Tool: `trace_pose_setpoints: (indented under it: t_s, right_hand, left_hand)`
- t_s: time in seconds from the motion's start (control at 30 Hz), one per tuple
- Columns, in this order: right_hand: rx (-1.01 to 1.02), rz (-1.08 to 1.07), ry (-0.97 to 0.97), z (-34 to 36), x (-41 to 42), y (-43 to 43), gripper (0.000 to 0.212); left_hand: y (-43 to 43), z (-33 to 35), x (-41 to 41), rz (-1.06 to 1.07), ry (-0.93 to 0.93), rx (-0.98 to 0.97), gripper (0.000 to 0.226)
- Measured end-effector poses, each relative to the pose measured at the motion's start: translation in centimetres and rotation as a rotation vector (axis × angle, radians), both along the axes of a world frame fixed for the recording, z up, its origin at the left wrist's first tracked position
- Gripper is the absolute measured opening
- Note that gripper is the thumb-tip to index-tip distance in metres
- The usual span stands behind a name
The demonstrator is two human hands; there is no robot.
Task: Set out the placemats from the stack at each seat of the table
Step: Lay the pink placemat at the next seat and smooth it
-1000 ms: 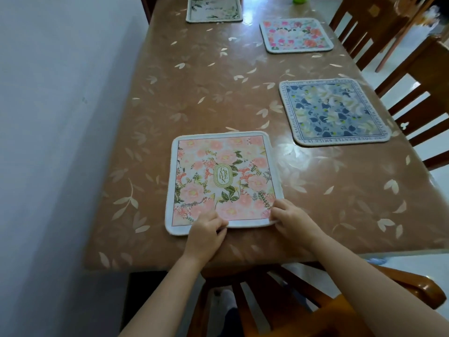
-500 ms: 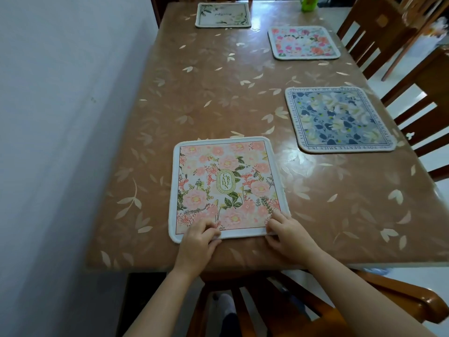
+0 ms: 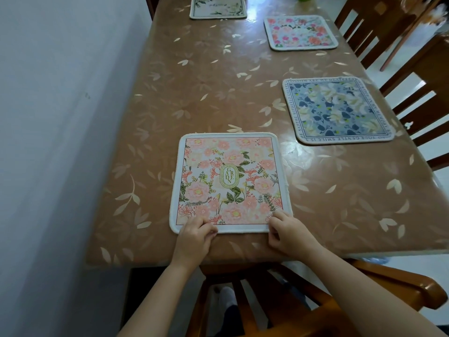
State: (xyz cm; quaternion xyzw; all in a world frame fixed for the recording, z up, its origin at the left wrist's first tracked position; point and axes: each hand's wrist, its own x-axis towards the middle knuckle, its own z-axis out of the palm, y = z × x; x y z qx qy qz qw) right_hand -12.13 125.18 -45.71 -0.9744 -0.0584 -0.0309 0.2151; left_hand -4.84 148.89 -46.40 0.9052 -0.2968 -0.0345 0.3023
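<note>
Pale wall [image 3: 60,142] runs down your left, hard against the long brown table [image 3: 194,93] with its leaf-print cover. Just right of that wall, at the near end in front of you, the pink floral placemat [image 3: 230,181] lies flat, its near edge close to the table's lip. Your left hand [image 3: 194,239] has its fingers curled onto the mat's near-left border, pinching or pressing it; your right hand [image 3: 289,234] does the same at the near-right corner. Whether thumbs are tucked under the edge cannot be told from here.

Over the last second the mat's place on the cover has hardly altered and both hands have stayed on that same near edge, so you look to be squaring it off, not carrying it.

Further right, the blue floral placemat [image 3: 337,110] sits before a wooden chair [image 3: 418,103] on the right side. Beyond it lies the pink-and-blue placemat [image 3: 301,32], and a pale green-leaf placemat [image 3: 217,7] lies at the far end, partly cut off by the frame.

No stack is in view, and four seats appear covered. By my reading you are at the final adjustment; once you let go, the setting-out is likely complete, unless seats lie out of sight.
</note>
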Motion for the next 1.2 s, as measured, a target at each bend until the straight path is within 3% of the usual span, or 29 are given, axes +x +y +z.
trace_pose_setpoints:
  t_s: [0.13,0.3,0.43,0.6,0.77,0.93,1.2]
  right_hand:
    - [-0.029,-0.019,0.057,0.1,-0.6,-0.9,0.017]
    - [-0.086,0.041,0.063,0.8,-0.3,-0.7,0.022]
    - [-0.108,0.045,0.134,0.6,0.3,-0.9,0.006]
    - [-0.055,0.018,0.175,1.2,0.2,-1.5,0.003]
    - [-0.008,-0.017,0.138,1.6,-1.1,-3.0,0.015]
    - [-0.056,-0.020,0.141,0.8,-1.6,-3.5,0.004]
    - [-0.051,-0.036,0.059,1.0,-1.8,-3.5,0.019]
  left_hand:
    - [-0.1,0.1,-0.1,-0.009,0.006,-0.002,0.010]
    - [-0.9,0.0,-0.4,-0.011,0.005,-0.001,0.011]
    - [-1.1,0.1,-0.6,-0.005,-0.009,-0.006,0.012]
    - [-1.6,0.0,-0.6,-0.013,0.007,-0.010,0.010]
    - [-3.2,-0.1,-1.0,-0.063,0.023,-0.016,0.008]
    - [-2.8,-0.2,-1.0,-0.060,0.018,-0.020,0.010]
    - [-1.4,-0.1,-0.7,-0.035,0.016,0.003,0.016]
